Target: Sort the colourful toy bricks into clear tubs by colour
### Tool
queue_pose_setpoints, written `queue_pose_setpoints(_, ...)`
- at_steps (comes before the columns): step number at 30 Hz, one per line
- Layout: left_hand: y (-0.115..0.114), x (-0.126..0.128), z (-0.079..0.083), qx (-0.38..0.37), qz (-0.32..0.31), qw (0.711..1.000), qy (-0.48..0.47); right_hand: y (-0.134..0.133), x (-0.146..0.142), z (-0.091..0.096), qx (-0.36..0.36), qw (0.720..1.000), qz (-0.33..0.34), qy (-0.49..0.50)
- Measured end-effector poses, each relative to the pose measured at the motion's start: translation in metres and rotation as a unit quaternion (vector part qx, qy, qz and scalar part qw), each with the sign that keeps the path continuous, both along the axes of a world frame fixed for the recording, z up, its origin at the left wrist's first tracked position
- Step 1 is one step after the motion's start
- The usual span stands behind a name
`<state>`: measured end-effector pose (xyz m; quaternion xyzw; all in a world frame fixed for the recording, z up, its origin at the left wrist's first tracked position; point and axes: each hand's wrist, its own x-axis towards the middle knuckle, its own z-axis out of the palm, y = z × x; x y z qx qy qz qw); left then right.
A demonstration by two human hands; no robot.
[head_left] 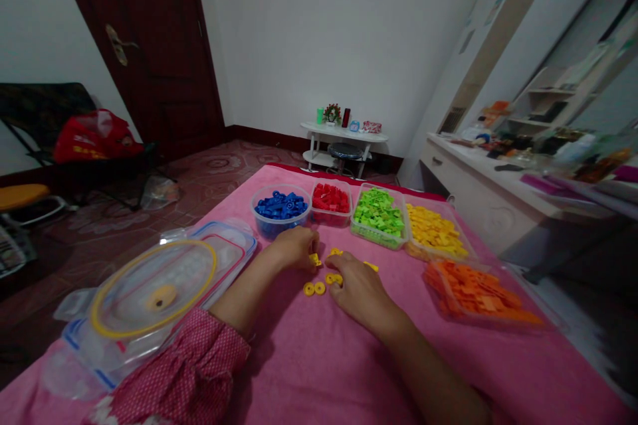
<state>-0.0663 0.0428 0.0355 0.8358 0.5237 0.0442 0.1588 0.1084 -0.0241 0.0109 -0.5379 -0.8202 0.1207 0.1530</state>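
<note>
My left hand (pixel 298 247) is closed, pinching a small yellow toy brick (pixel 314 259) just above the pink cloth. To its right, my right hand (pixel 359 289) is low over the cloth, thumb and forefinger apart around small yellow toy wheels (pixel 333 278). Two more yellow wheels (pixel 314 289) lie flat in front of my hands. Beyond my right fingertips is another yellow piece (pixel 335 252), partly covered. A further yellow piece (pixel 371 266) pokes out behind the right hand.
Behind my hands stand tubs of blue bricks (pixel 280 206), red bricks (pixel 331 198), green bricks (pixel 379 212) and yellow bricks (pixel 435 231). Orange bricks (pixel 481 292) fill a box at the right. Stacked clear lids (pixel 164 285) cover the table's left side.
</note>
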Motion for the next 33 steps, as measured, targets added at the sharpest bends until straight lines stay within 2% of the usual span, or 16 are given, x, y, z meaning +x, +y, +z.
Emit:
queue_pose_setpoints(5,-0.005,-0.007,0.015,0.008,0.002,1.0,0.028,0.001,-0.004,-0.006,-0.007,1.0,0.011,-0.021)
queue_pose_setpoints(9,-0.01,-0.006,0.024,-0.009,-0.02,0.998,0.051,0.001,-0.003,-0.007,-0.006,0.998,0.026,0.059)
queue_pose_setpoints(13,-0.014,-0.007,0.031,0.0,-0.006,0.997,0.078,-0.001,-0.01,-0.011,-0.009,0.989,0.086,0.118)
queue_pose_setpoints(15,-0.016,-0.007,0.033,-0.05,-0.038,0.995,0.076,-0.002,-0.012,-0.016,-0.016,0.987,0.1,0.126)
queue_pose_setpoints(17,-0.018,-0.004,0.034,-0.129,-0.081,0.986,0.072,-0.001,-0.011,-0.018,-0.015,0.987,0.092,0.134)
queue_pose_setpoints(19,-0.022,0.005,0.031,-0.17,-0.103,0.976,0.09,0.003,-0.005,-0.016,-0.013,0.986,0.072,0.152)
queue_pose_setpoints(21,-0.025,0.015,0.025,-0.145,-0.1,0.975,0.133,0.008,0.003,-0.01,-0.024,0.98,0.039,0.192)
queue_pose_setpoints(23,-0.028,0.023,0.017,-0.086,-0.091,0.978,0.168,0.013,0.012,-0.002,-0.063,0.961,-0.001,0.268)
queue_pose_setpoints(25,-0.028,0.027,0.012,-0.042,-0.084,0.983,0.158,0.017,0.018,0.005,-0.126,0.919,-0.046,0.372)
queue_pose_setpoints(27,-0.024,0.025,0.011,-0.024,-0.076,0.993,0.091,0.019,0.021,0.009,-0.183,0.851,-0.087,0.484)
queue_pose_setpoints(30,-0.017,0.019,0.021,0.043,-0.015,0.995,-0.089,0.019,0.02,0.01,-0.228,0.716,-0.111,0.65)
queue_pose_setpoints(33,-0.014,0.021,0.033,0.155,0.049,0.945,-0.285,0.015,0.014,0.009,-0.31,0.568,-0.087,0.758)
